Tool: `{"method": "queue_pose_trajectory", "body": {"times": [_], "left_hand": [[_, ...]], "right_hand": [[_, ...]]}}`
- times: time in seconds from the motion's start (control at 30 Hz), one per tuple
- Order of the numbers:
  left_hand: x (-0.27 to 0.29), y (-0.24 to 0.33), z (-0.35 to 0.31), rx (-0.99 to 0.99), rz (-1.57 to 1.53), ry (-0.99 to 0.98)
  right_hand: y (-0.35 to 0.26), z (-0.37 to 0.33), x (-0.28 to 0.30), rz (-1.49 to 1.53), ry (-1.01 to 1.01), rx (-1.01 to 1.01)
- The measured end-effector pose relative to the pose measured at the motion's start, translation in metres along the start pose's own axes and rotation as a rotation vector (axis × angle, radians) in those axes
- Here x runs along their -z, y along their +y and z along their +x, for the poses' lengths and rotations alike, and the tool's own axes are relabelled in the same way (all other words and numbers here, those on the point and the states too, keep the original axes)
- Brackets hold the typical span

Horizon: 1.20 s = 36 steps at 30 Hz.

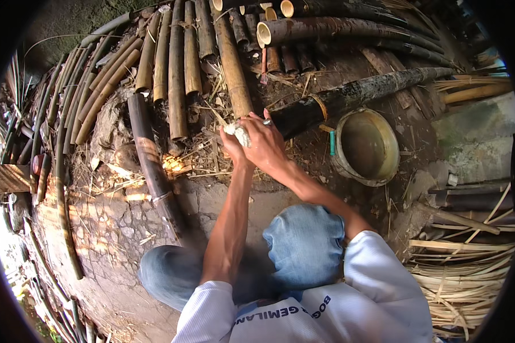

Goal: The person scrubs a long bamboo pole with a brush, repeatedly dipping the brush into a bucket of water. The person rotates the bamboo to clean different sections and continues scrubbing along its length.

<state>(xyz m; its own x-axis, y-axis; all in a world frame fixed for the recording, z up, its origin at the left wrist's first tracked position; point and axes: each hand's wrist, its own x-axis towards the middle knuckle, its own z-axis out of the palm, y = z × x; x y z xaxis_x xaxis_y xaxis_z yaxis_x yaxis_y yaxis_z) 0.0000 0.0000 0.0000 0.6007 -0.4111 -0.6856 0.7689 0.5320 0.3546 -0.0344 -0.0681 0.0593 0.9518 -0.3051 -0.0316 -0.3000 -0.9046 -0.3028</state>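
Note:
My right hand [264,143] and my left hand [232,146] are pressed together out in front of my knees. Between them they clasp a small white lump [238,132], perhaps cloth or soap; the right hand lies over the left. A ring shows on a right-hand finger. Just beyond the hands lies the cut end of a dark bamboo pole [349,97] that runs up and to the right. I cannot tell whether the hands touch it.
Many cut bamboo poles [177,68] lie stacked at the back. A dark pole [151,166] lies on the cracked earth to the left. A yellowish metal basin [367,146] sits to the right. Thin bamboo strips [463,274] are piled at lower right.

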Motion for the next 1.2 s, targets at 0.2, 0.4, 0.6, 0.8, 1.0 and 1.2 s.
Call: {"method": "queue_pose_trajectory", "body": {"times": [0.2,0.4,0.6,0.8,1.0,1.2], "left_hand": [[-0.026,0.114,0.067,-0.207,0.167,-0.058],[-0.013,0.119,0.079,-0.207,0.182,-0.033],[-0.004,0.115,0.079,-0.240,0.037,-0.076],[-0.034,0.109,0.050,-0.084,0.609,0.054],[-0.009,0.130,0.093,-0.116,0.376,-0.057],[-0.042,0.102,0.066,-0.037,0.087,-0.072]], "right_hand": [[-0.015,0.128,-0.007,0.189,0.249,-0.117],[-0.052,0.139,0.019,0.253,0.167,-0.176],[-0.042,0.103,-0.026,0.205,0.519,0.035],[0.143,0.130,0.067,0.225,0.234,-0.524],[-0.017,0.111,-0.021,0.163,0.624,0.026],[0.166,0.135,0.058,0.151,0.259,-0.538]]}}
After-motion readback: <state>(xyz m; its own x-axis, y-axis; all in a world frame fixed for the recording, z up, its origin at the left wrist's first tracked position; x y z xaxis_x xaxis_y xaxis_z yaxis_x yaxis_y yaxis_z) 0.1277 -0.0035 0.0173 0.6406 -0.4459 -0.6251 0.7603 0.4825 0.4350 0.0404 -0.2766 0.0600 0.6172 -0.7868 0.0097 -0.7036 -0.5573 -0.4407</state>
